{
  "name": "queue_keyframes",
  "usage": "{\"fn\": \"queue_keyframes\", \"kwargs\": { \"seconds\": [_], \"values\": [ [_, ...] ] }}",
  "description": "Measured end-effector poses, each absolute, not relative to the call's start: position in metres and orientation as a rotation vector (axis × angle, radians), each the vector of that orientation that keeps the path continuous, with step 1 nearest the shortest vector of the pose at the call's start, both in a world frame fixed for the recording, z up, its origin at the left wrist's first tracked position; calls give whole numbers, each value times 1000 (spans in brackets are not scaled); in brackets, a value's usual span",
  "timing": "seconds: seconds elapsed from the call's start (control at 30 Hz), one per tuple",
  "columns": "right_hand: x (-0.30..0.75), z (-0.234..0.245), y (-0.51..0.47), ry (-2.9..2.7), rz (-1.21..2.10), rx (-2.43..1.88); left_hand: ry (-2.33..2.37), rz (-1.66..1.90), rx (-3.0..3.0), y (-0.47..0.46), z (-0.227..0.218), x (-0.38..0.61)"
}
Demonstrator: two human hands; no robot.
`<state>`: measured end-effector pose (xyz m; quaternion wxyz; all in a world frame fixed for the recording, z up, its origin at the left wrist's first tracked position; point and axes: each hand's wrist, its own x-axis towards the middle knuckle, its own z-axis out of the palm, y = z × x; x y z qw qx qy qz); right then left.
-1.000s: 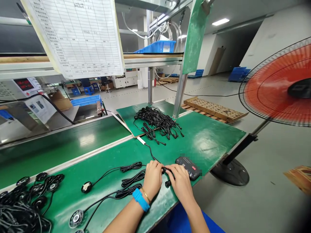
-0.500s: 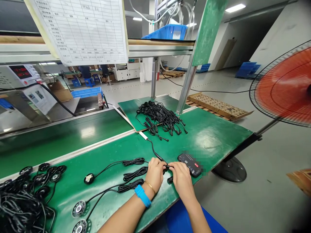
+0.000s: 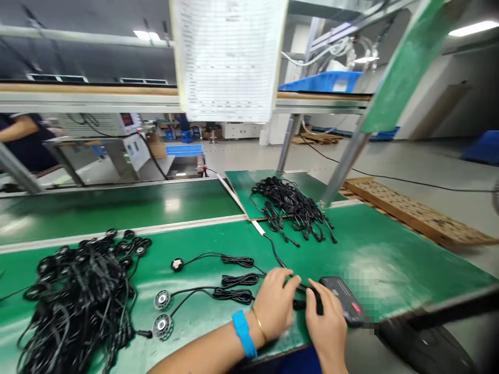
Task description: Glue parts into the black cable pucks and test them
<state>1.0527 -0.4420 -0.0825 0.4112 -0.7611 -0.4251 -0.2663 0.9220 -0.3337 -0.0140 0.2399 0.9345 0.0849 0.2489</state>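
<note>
The view is swinging left while the left hand (image 3: 275,304) and right hand (image 3: 325,327) are working close together around a black cable plug (image 3: 300,304) just beside a dark plastic box (image 3: 342,300), their grip on it hidden.

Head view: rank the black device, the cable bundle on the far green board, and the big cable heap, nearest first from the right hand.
From the right hand:
1. Black device, just ahead, to the right.
2. Cable bundle, ahead on the far green board.
3. Cable heap, far left on the bench.
</note>
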Motion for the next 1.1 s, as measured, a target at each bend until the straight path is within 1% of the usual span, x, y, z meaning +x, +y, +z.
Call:
{"fn": "queue_keyframes", "kwargs": {
  "seconds": [0.1,0.17,0.3,0.37,0.43,0.5,0.57,0.67,0.8,0.93,1.1],
  "values": [
    [1041,-73,-433,-1326,-588,-1870,259,649,2604,-334,8,858],
    [1031,-72,-418,-1583,-510,-1865,428,594,2666,-325,9,805],
    [1021,-83,-371,-1969,-450,-1837,1192,520,2589,-292,-19,718],
    [1024,-90,-346,-2045,-405,-1858,1395,481,2502,-272,-35,698],
    [1031,-91,-326,-2095,-251,-1917,1463,456,2436,-253,-44,694],
    [1038,-88,-315,-2167,-58,-1925,1452,467,2389,-236,-46,699],
    [1039,-84,-314,-2216,14,-1858,1392,482,2369,-224,-44,708],
    [1028,-84,-326,-2156,-178,-1812,1292,497,2387,-209,-41,722],
    [1007,-92,-340,-1922,-439,-1997,1179,547,2464,-183,-42,747],
    [994,-93,-347,-1712,-495,-2209,996,535,2561,-156,-43,785],
    [984,-87,-353,-1511,-443,-2414,818,518,2647,-134,-40,831]
  ]
}}
